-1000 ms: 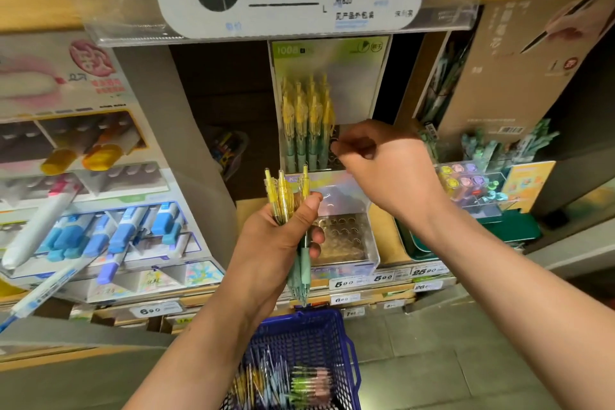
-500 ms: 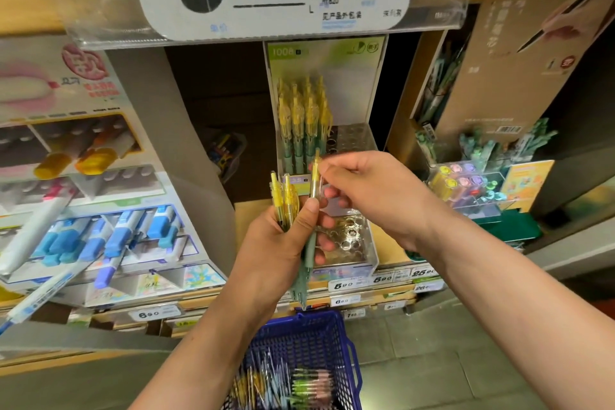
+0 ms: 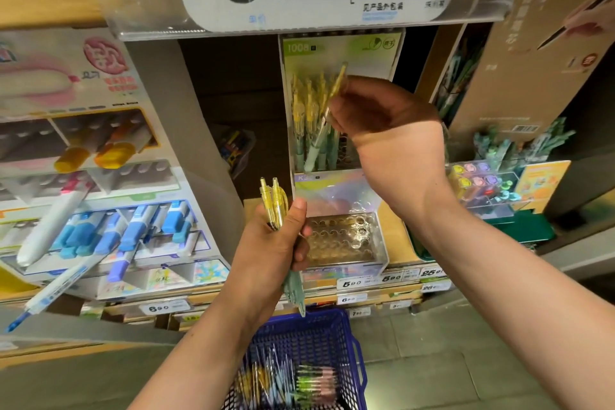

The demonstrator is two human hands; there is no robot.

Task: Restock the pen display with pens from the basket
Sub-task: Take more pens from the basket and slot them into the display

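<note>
Basket: the blue mesh basket (image 3: 353, 339) sits lowest in view, below the left forearm, in the same place as half a second ago.
Basket stock: loose pens (image 3: 283, 379) lie in a heap inside it, yellow, pale blue, green and pink.
Left hand: the left hand (image 3: 273, 243) is closed around a bunch of pens (image 3: 275, 201), with the thumb pressed across the barrels. It is held in front of the shelf edge, much as before.
Bunch: two yellow tops stick up above the thumb, where three showed before. The pale green ends hang below the hand, above the basket.
Clear holder: a clear holder (image 3: 344, 236) with rows of unfilled holes stands on the shelf just right of the left hand.
Right hand: the right hand (image 3: 389, 130) has left the bunch and risen to the display. Its fingers are curled and pinch a single pen (image 3: 338, 81).
Single pen: it is tilted, with its yellow top up and to the right and its green end down among the display's row. I cannot tell whether it is seated.
Pen display: the green-backed pen display (image 3: 339, 50) stands at the rear, and its standing pens (image 3: 304, 110) fill the left side.
</note>
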